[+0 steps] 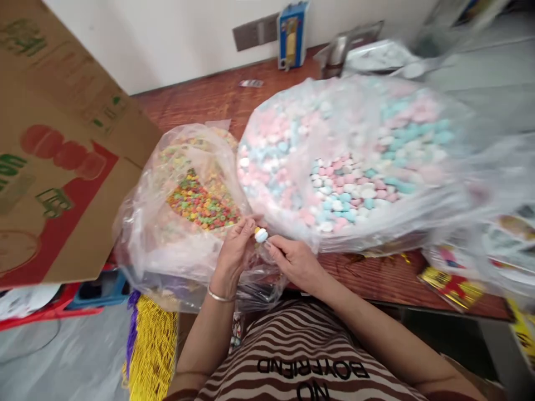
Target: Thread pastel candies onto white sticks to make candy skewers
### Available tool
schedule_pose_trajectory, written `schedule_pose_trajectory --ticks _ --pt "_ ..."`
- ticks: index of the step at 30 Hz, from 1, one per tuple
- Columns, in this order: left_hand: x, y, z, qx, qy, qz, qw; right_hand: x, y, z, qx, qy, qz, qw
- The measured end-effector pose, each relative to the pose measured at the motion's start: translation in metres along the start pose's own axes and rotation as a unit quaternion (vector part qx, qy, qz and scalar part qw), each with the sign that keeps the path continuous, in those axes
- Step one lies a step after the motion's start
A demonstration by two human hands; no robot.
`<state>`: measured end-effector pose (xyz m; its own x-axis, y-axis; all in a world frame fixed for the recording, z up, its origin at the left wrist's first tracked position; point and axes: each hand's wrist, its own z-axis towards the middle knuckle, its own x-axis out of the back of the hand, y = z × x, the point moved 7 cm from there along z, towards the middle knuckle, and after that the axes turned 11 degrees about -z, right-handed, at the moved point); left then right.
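Between my two hands, near the table's front edge, is a small white and pale-blue piece (261,235) with a bit of orange at its upper left. My left hand (236,245), with a bracelet at the wrist, pinches at the orange bit. The fingers of my right hand (292,257) are closed at the piece's lower right; whatever they grip is too small to name. An open clear bag of colourful small rings (203,206) lies left of centre. On the right, a larger bag holds pink, white and blue pieces (351,189).
A large cardboard box (62,139) stands at the left. A blue box (292,36) is against the wall, with a white tray (378,55) to its right. Yellow fringe (152,345) hangs below the bags. A gold and red packet (451,287) lies at the front right.
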<state>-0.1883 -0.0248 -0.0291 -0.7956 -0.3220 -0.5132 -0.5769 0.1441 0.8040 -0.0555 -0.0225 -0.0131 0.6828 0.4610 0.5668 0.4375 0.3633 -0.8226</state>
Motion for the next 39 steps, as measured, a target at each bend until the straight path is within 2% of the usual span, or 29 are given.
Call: schedule_pose_trajectory --ticks 3,6,11,15,19,21,23,24,25,28,29,31,33,36,39 --pt "-0.041 -0.017 -0.012 0.038 -0.034 -0.071 0.996 0.03 -0.006 -0.018 0.004 0.047 -0.014 0.999" --pt "-0.073 -0.025 -0.018 0.015 -0.031 -0.11 0.993 0.057 -0.005 -0.041 -0.006 0.07 -0.055 0.996" --pt "-0.116 -0.048 -0.021 0.015 -0.065 -0.072 0.995 0.081 0.014 -0.074 -0.037 0.073 -0.12 0.989" --pt "-0.141 -0.072 -0.027 0.024 -0.078 -0.043 0.996 0.089 0.033 -0.084 -0.062 0.112 -0.106 0.986" --pt "-0.16 -0.086 -0.027 0.057 -0.112 0.011 0.992 0.099 0.053 -0.088 -0.08 0.163 -0.01 0.983" --pt "-0.167 -0.084 -0.02 0.067 -0.147 0.069 0.984 0.107 0.064 -0.091 -0.085 0.185 0.043 0.978" --pt "-0.17 -0.068 -0.002 0.018 -0.163 0.158 0.974 0.116 0.076 -0.097 -0.104 0.2 0.077 0.971" --pt "-0.171 -0.054 0.01 -0.038 -0.16 0.22 0.961 0.121 0.082 -0.1 -0.118 0.206 0.087 0.968" --pt "-0.172 -0.038 0.023 -0.112 -0.149 0.294 0.938 0.125 0.088 -0.104 -0.131 0.212 0.093 0.964" --pt "-0.186 -0.013 0.057 -0.27 -0.171 0.507 0.8 0.134 0.101 -0.111 -0.15 0.223 0.103 0.958" --pt "-0.19 -0.014 0.069 -0.284 -0.183 0.56 0.756 0.136 0.104 -0.112 -0.151 0.226 0.104 0.957" --pt "-0.194 -0.025 0.092 -0.268 -0.195 0.655 0.679 0.137 0.108 -0.113 -0.152 0.23 0.104 0.956" --pt "-0.192 -0.039 0.108 -0.228 -0.182 0.727 0.622 0.137 0.111 -0.113 -0.153 0.231 0.104 0.955" --pt "-0.189 -0.052 0.113 -0.198 -0.156 0.777 0.577 0.136 0.113 -0.113 -0.148 0.226 0.105 0.957" --pt "-0.188 -0.053 0.103 -0.207 -0.155 0.783 0.566 0.138 0.113 -0.113 -0.138 0.226 0.098 0.959"
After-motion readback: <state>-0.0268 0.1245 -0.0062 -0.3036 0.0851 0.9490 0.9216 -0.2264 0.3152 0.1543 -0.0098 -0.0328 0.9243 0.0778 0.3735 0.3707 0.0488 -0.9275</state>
